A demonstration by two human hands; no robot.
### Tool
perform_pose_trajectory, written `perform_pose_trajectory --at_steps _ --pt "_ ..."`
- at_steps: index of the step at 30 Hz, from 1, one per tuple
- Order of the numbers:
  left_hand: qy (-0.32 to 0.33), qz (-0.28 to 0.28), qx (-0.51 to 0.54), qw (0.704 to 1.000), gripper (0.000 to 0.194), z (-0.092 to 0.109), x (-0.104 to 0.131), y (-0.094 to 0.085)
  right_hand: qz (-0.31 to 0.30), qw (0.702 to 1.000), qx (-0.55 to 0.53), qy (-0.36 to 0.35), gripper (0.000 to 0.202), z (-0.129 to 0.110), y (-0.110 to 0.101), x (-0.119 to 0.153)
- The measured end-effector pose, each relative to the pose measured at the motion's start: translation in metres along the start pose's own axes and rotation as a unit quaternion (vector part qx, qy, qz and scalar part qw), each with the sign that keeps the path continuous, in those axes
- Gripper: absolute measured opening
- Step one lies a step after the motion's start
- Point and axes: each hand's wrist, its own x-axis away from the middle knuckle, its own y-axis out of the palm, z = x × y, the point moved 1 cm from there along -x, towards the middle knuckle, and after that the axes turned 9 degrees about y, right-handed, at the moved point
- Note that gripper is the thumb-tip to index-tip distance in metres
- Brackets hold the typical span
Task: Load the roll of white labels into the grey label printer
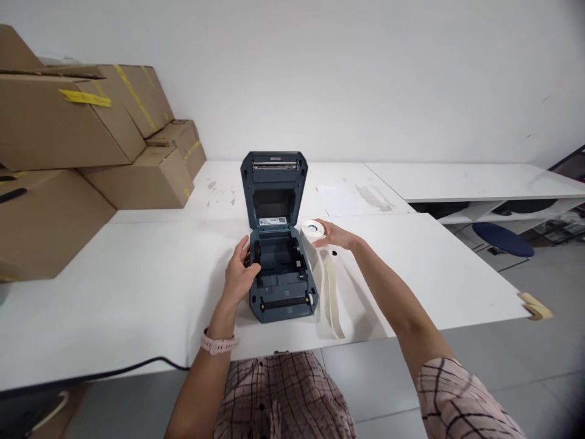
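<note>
A dark grey label printer (283, 281) stands on the white table with its lid (274, 192) raised, showing the bay and the roller at the front. My left hand (240, 271) grips the printer's left side, thumb over the rim and fingers along the outer wall. Just right of the printer, my right hand (336, 234) is closed around a white label roll (313, 228); some of its fingers are hidden behind the roll. Below the roll, loose strips of pale label backing (332, 292) trail towards the table's front edge.
Cardboard boxes (55, 122) are stacked at the left against the wall. A black cable (137, 364) runs along the front left edge. Pale paper (338, 200) lies behind the roll. At the right are a shelf unit (484, 210), a blue stool (503, 239) and a taped table corner (534, 306).
</note>
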Motion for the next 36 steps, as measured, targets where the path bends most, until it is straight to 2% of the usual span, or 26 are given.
perform_pose_trajectory --at_steps 5,8,10,12,14,16,18,20,24,26,29,33,36 --pt "-0.009 0.011 0.005 1.000 0.090 0.003 0.001 0.004 0.053 0.997 -0.044 -0.045 0.073 -0.020 0.007 0.008" --pt "-0.006 0.011 0.015 1.000 0.089 0.003 0.000 0.005 0.034 0.995 -0.047 -0.086 0.068 -0.055 0.016 0.019" --pt "-0.009 0.009 0.020 1.000 0.090 0.002 0.000 0.005 -0.025 0.993 0.028 -0.115 0.068 -0.086 0.030 0.023" --pt "-0.014 0.008 0.031 0.999 0.091 0.002 -0.001 0.005 -0.091 0.974 0.167 -0.126 0.067 -0.116 0.051 0.021" --pt "-0.016 0.005 0.051 0.999 0.091 0.002 0.000 0.004 -0.123 0.935 0.313 -0.112 0.061 -0.136 0.074 0.015" --pt "-0.016 -0.004 0.074 0.997 0.091 0.004 0.001 0.003 -0.140 0.891 0.422 -0.089 0.057 -0.143 0.096 0.006" --pt "-0.018 -0.012 0.088 0.996 0.090 0.006 0.003 0.002 -0.148 0.856 0.490 -0.063 0.060 -0.140 0.112 -0.004" --pt "-0.021 -0.015 0.094 0.995 0.090 0.008 0.005 0.002 -0.155 0.836 0.524 -0.040 0.064 -0.131 0.121 -0.011" --pt "-0.023 -0.013 0.090 0.996 0.088 0.009 0.006 0.002 -0.144 0.847 0.510 -0.041 0.071 -0.116 0.121 -0.005" --pt "-0.020 -0.012 0.086 0.996 0.087 0.007 0.005 0.002 -0.117 0.859 0.490 -0.093 0.070 -0.113 0.117 0.016" --pt "0.007 -0.014 0.087 0.996 0.084 0.004 0.005 0.002 -0.064 0.864 0.468 -0.176 0.065 -0.108 0.119 0.066" --pt "0.033 -0.022 0.088 0.995 0.081 0.003 0.006 0.002 -0.064 0.858 0.469 -0.201 0.073 -0.083 0.141 0.136" --pt "0.029 -0.021 0.067 0.997 0.081 0.002 0.005 0.002 -0.036 0.859 0.468 -0.203 0.079 -0.061 0.160 0.162"
